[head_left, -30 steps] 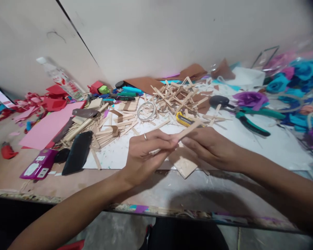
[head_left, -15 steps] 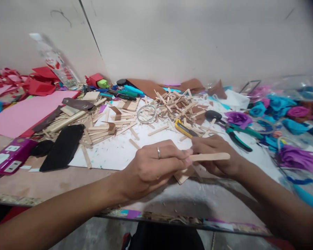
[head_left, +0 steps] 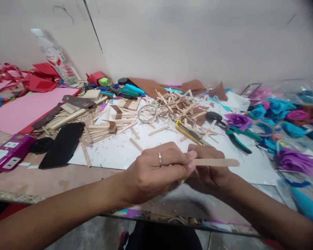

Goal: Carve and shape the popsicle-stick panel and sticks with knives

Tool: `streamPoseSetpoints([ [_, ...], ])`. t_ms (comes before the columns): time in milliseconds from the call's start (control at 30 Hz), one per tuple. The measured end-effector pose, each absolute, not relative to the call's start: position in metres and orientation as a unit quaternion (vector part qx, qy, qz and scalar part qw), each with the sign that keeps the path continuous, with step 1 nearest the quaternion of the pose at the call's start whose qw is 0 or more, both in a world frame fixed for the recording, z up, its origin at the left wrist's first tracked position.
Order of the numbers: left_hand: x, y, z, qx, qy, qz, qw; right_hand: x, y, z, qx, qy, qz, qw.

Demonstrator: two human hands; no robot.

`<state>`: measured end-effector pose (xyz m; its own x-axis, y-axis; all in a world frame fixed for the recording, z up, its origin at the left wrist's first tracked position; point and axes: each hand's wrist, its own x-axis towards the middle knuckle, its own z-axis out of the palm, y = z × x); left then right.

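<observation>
My left hand (head_left: 159, 170), a ring on one finger, pinches a wooden craft stick (head_left: 216, 162) between thumb and fingers. The stick lies nearly level and points right, crossing in front of my right hand (head_left: 207, 170). My right hand is closed, its fingers curled close to the left fingertips; what it grips is hidden behind the stick and the left hand. Just beyond the hands, a yellow utility knife (head_left: 189, 132) rests on the white board (head_left: 104, 156). Past it lies a heap of craft sticks (head_left: 176, 106), some broken, with a roll of clear tape (head_left: 147, 114) beside it.
Green-handled pliers (head_left: 237, 140) and purple and blue paper flowers (head_left: 298, 161) lie to the right. Leftward are a black phone (head_left: 62, 146), a purple device (head_left: 12, 152), pink paper (head_left: 28, 109) and a plastic bottle (head_left: 56, 59). The table edge (head_left: 135, 212) runs below my hands.
The craft stick has swung level and shifted slightly right and down. My right hand has turned and drawn in behind it. A wooden piece seen below the hands is now hidden.
</observation>
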<state>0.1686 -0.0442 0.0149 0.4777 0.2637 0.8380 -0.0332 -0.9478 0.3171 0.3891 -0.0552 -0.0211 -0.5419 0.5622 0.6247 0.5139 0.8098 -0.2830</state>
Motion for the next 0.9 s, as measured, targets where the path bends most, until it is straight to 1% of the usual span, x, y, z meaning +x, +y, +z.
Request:
streamPoseSetpoints([
  [100, 0.168, -0.045, 0.015, 0.845, 0.076, 0.508, 0.150, 0.395, -0.052, -0.003, -0.294, -0.878, -0.020, 0.378],
  [200, 0.169, -0.047, 0.015, 0.842, 0.078, 0.511, 0.155, 0.399, -0.050, 0.007, -0.274, -0.896, -0.068, 0.342],
  [267, 0.168, -0.048, 0.015, 0.841, 0.081, 0.511, 0.157, 0.397, -0.050, 0.005, -0.262, -0.897, -0.031, 0.354],
  [367, 0.166, -0.047, 0.015, 0.838, 0.094, 0.511, 0.165, 0.389, -0.051, -0.006, -0.234, -0.870, 0.073, 0.428],
  [467, 0.164, -0.044, 0.014, 0.838, 0.102, 0.497, 0.201, 0.380, -0.054, -0.009, -0.253, -0.856, 0.091, 0.442],
  [533, 0.164, -0.040, 0.013, 0.813, 0.133, 0.510, 0.247, 0.375, -0.056, -0.003, -0.302, -0.846, 0.084, 0.432],
  [567, 0.165, -0.038, 0.013, 0.786, 0.168, 0.521, 0.288, 0.374, -0.057, 0.002, -0.327, -0.839, 0.087, 0.425],
  [633, 0.168, -0.036, 0.012, 0.714, 0.247, 0.520, 0.398, 0.373, -0.058, 0.012, -0.378, -0.825, 0.104, 0.407],
  [733, 0.172, -0.032, 0.011, 0.617, 0.315, 0.468, 0.548, 0.375, -0.058, 0.019, -0.421, -0.811, 0.145, 0.378],
  [800, 0.173, -0.030, 0.011, 0.582, 0.321, 0.454, 0.593, 0.377, -0.057, 0.019, -0.425, -0.814, 0.165, 0.359],
  [900, 0.172, -0.025, 0.010, 0.544, 0.321, 0.455, 0.627, 0.378, -0.055, 0.017, -0.427, -0.824, 0.160, 0.336],
])
